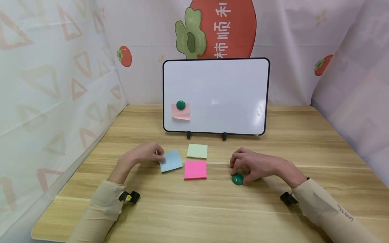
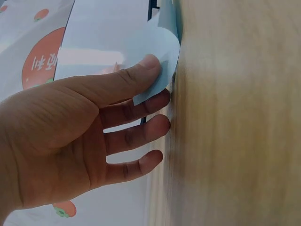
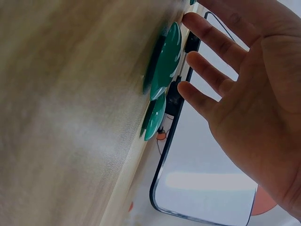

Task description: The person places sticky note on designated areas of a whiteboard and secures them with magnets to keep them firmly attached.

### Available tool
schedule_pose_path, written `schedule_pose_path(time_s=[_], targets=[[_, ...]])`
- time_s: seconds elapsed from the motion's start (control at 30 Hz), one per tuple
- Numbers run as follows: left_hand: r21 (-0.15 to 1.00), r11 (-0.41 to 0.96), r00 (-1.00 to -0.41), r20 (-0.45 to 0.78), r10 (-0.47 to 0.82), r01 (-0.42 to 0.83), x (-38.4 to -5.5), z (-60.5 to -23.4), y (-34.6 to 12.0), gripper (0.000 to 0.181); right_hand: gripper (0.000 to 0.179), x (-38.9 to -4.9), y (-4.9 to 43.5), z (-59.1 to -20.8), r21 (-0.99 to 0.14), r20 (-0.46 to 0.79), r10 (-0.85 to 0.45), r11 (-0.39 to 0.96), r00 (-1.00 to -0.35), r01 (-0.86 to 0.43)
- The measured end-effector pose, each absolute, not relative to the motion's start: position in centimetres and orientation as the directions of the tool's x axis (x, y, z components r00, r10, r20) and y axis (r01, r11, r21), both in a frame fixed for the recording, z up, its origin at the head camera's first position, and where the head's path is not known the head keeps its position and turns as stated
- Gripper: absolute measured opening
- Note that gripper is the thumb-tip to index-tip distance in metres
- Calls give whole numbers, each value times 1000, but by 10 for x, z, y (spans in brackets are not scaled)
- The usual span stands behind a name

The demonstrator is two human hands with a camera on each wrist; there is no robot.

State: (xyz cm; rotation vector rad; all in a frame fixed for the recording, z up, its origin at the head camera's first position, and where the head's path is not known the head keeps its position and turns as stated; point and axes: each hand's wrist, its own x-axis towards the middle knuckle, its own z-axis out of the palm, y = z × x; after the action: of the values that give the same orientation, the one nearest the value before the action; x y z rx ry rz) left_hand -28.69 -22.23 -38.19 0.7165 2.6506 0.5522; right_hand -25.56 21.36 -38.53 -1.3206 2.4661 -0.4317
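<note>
At left of centre in the head view: one blue sticky note (image 1: pixel 172 162), on the worktop (image 1: pixel 194 212), its near corner bent up in the left wrist view. Left hand (image 1: pixel 146 153): thumb over the note, forefinger behind, pinching that corner; remaining fingers (image 2: pixel 141 133) spread apart and lightly bent.

At right of centre: right hand (image 1: pixel 258 164), thumb and forefinger pinching the sides of a green magnet (image 1: pixel 237 179), which lies on the worktop; other fingers apart, bent above it. Two further magnets (image 3: pixel 167 61) in the upper middle of the right wrist view, one behind the other on the worktop, below the hand's outer fingers.

Centre of the head frame: one pale green pad (image 1: pixel 197 151), lying flat; one bright pink pad (image 1: pixel 195 169), just below it in the picture and just right of the blue note.

Upper centre: one whiteboard (image 1: pixel 218 91), black-rimmed, upright on two black feet (image 1: pixel 224 136). On its lower left, one pale pink note (image 1: pixel 181 114) under a round green button magnet (image 1: pixel 180 105).

Top of frame: white backdrop (image 1: pixel 146 27), printed with red fruit and lettering.

Lower corners: two beige sleeves (image 1: pixel 100 206).
</note>
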Motion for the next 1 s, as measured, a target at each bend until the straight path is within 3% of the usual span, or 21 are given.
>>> schedule_pose_path(time_s=[0.43, 1.0], targets=[[448, 795, -844, -143, 516, 410, -285, -374, -218, 15, 29, -256, 214, -386, -406, -126, -843, 524, -522, -749], [462, 780, -859, -72, 507, 422, -293, -370, -213, 20, 29, -256, 212, -384, -368, -100, -853, 510, -512, -778]])
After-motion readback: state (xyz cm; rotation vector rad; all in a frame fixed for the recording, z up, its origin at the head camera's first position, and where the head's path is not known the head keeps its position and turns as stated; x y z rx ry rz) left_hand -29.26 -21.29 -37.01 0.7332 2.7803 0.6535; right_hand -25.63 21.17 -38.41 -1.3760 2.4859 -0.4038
